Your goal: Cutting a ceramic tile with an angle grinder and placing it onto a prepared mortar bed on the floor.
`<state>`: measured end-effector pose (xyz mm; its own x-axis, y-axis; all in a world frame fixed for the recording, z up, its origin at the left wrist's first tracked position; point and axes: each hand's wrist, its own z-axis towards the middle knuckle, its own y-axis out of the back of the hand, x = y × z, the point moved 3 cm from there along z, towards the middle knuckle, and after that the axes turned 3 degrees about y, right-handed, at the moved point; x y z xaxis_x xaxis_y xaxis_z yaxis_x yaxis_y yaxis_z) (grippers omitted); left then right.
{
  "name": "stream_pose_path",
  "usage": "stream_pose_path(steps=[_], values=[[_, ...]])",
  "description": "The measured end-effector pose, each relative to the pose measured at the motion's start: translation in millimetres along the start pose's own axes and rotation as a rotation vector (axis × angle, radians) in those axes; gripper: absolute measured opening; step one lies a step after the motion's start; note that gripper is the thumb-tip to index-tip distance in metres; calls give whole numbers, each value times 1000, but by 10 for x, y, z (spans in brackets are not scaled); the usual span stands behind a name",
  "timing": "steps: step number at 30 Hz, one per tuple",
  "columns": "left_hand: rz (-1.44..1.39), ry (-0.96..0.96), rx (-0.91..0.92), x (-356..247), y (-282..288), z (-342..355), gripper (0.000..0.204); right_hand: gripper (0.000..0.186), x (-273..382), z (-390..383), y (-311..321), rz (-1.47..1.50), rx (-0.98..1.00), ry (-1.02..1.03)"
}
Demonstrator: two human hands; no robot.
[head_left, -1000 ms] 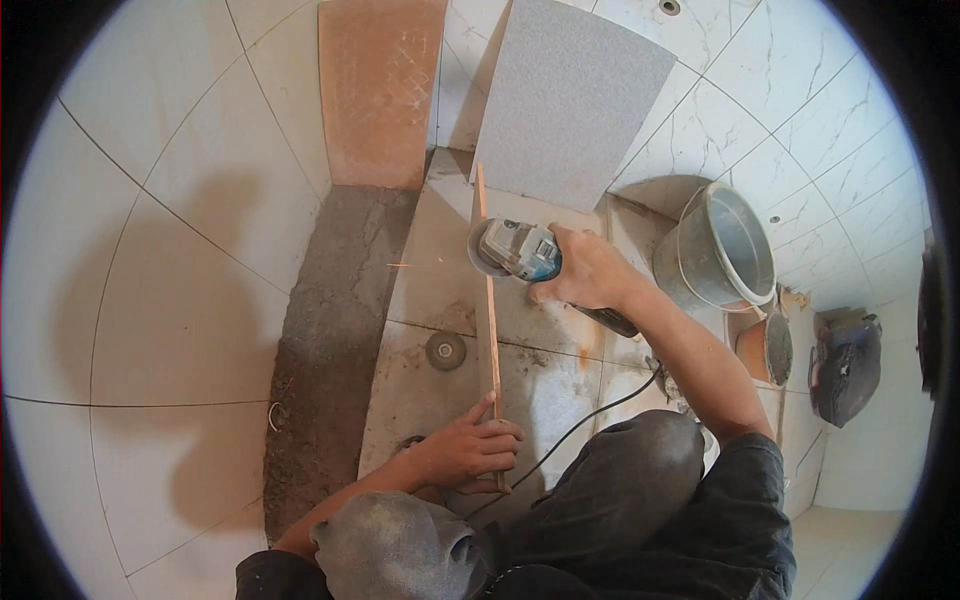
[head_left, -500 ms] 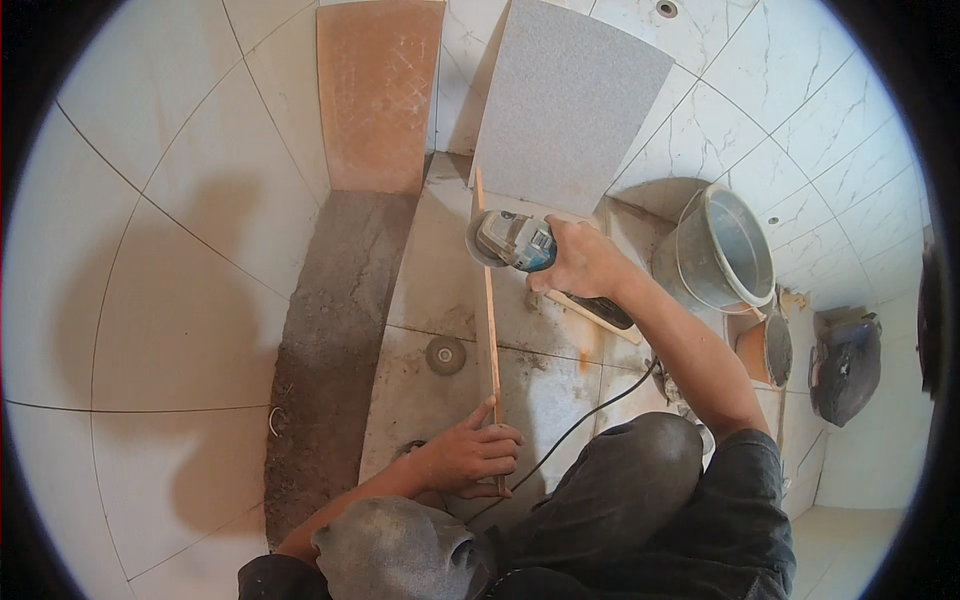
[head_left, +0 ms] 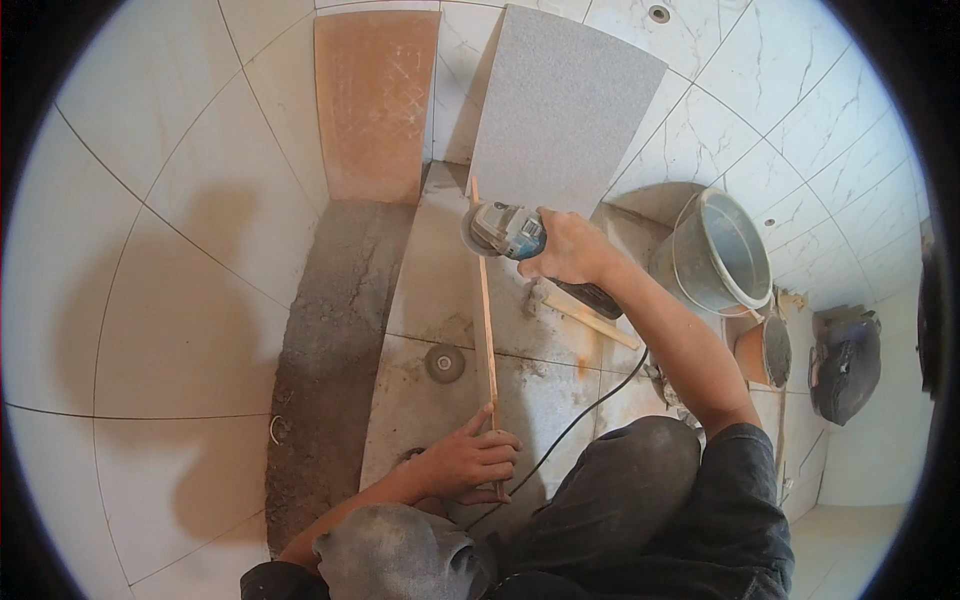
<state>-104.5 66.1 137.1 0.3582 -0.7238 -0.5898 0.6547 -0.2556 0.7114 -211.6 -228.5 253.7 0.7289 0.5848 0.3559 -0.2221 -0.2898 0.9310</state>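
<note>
My right hand (head_left: 572,248) is closed round the body of an angle grinder (head_left: 512,230). Its disc lies against the upper edge of a narrow tile strip (head_left: 486,320), near the far end. The strip stands on its long side on the floor, its thin orange-brown edge turned up. At the near end my left hand (head_left: 466,458) grips the strip, thumb on one side and fingers on the other. A round grinding disc (head_left: 445,363) lies flat on the floor tiles to the left. A black cord (head_left: 590,408) trails from the grinder toward my knees.
A grey tile (head_left: 565,110) and a brown tile (head_left: 376,105) lean on the far wall. To the right stand a grey bucket (head_left: 708,250) and a smaller container (head_left: 768,352). A wooden piece (head_left: 590,322) lies under my right forearm. Bare rough cement (head_left: 330,330) runs along the left wall.
The grinder has shifted slightly away from me along the strip and its rear has tilted, showing more of the wooden piece beneath. My left hand stays at the near end.
</note>
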Motion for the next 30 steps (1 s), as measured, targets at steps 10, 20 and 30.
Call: stream_pose_path(steps=[10,20,30], values=[[4,0,6,17,-29,-14,36,70,-69,170,6,-4,64,-68],[44,-10,13,52,-61,-43,35,66,-58,294,55,48,49,-69],[39,-24,-21,53,-74,-4,34,67,-410,763,98,-21,-95,-209]])
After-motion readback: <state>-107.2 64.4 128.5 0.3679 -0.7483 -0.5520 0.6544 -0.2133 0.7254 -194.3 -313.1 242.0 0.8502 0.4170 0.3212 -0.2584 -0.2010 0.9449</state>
